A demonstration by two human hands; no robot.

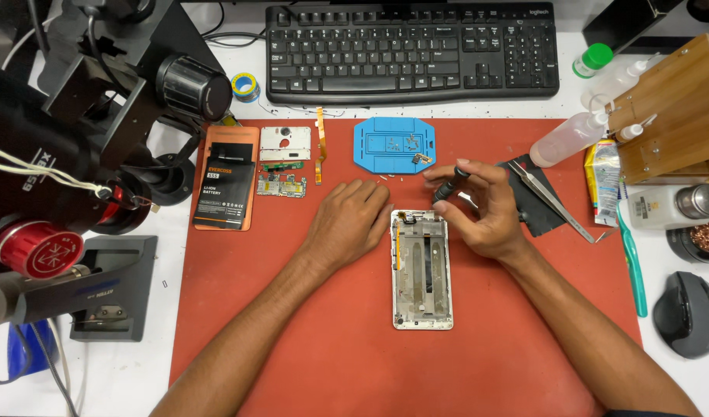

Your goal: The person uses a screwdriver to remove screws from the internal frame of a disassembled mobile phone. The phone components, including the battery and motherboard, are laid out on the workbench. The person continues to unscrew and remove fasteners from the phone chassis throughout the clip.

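Note:
An opened white phone frame point(422, 270) lies lengthwise in the middle of the red work mat point(308, 355). My left hand point(350, 220) rests flat on the mat, its fingertips touching the frame's upper left edge. My right hand point(478, 208) is closed around a small black screwdriver point(447, 188), held upright with its tip at the frame's top right corner. A blue screw tray point(394, 145) with a few tiny parts sits just beyond both hands.
A battery on an orange back cover point(226, 185), circuit boards point(282, 185) and a flex cable point(320, 147) lie at the mat's upper left. Tweezers point(551, 199), squeeze bottles point(571, 137), a green toothbrush point(631, 255), a mouse point(688, 313), a keyboard point(412, 50) and a microscope point(68, 116) surround the mat.

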